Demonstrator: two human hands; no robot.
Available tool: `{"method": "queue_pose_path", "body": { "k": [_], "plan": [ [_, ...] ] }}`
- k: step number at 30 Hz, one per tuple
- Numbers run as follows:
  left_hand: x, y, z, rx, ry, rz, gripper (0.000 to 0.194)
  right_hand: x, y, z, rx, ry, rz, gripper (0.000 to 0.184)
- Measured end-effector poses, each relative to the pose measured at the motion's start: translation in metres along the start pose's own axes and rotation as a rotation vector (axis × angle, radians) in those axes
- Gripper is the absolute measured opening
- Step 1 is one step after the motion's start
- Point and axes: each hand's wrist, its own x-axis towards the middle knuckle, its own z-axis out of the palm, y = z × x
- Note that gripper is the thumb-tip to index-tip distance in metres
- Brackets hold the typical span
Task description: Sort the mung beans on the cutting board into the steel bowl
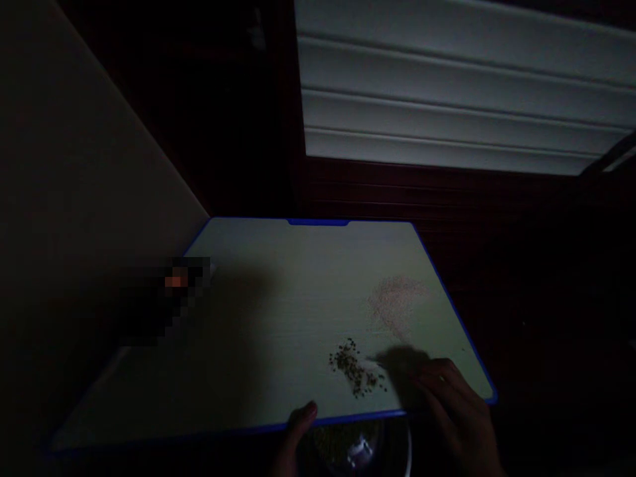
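Observation:
A light board with a blue rim (308, 291) lies in front of me in dim light. Small dark seeds (354, 371) form a loose patch near its front edge. My right hand (460, 411) is just right of them, fingers bent together and pointing at the patch. Shadow hides whatever is between its fingertips. At the front rim, the thumb of my left hand (297, 434) rests over the edge, its other fingers out of sight. Close beside that thumb, below the rim, is a clear bowl (408, 447) with greenish contents; whether the hand grips bowl or board is unclear.
Fine pinkish grains (397, 301) are spread on the board's right side. A blurred-out dark patch with an orange spot (176, 281) covers the left edge. A pale wall (99, 199) borders the left; white slatted panels (422, 99) in a dark frame stand behind.

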Motion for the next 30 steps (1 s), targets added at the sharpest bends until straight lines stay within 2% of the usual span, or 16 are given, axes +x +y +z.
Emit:
{"method": "queue_pose_path", "body": {
  "k": [4, 8, 15, 18, 21, 25, 30],
  "plan": [
    [-0.015, 0.001, 0.021, -0.055, 0.027, -0.069, 0.014, -0.003, -0.001, -0.011, -0.035, 0.015, 0.072, 0.026],
    [-0.015, 0.0, 0.022, -0.104, 0.011, -0.152, 0.015, -0.003, -0.002, -0.015, 0.013, -0.023, 0.071, 0.026],
    [-0.024, 0.001, 0.029, -0.113, 0.03, -0.179, 0.053, -0.003, 0.001, -0.014, 0.015, -0.111, 0.048, 0.032],
    [-0.026, 0.0, 0.032, -0.119, 0.007, -0.228, 0.058, -0.006, -0.001, -0.015, 0.02, -0.13, 0.041, 0.032],
    [-0.021, -0.003, 0.027, -0.123, 0.008, -0.222, 0.046, -0.01, -0.003, -0.017, 0.028, -0.12, 0.044, 0.032],
    [-0.009, -0.009, 0.015, -0.077, 0.05, -0.068, 0.022, -0.018, -0.005, -0.025, 0.011, -0.032, 0.099, 0.025],
    [-0.004, -0.012, 0.014, -0.063, 0.028, -0.075, 0.019, -0.027, -0.01, -0.036, -0.1, 0.096, 0.203, 0.018]
  ]
}}
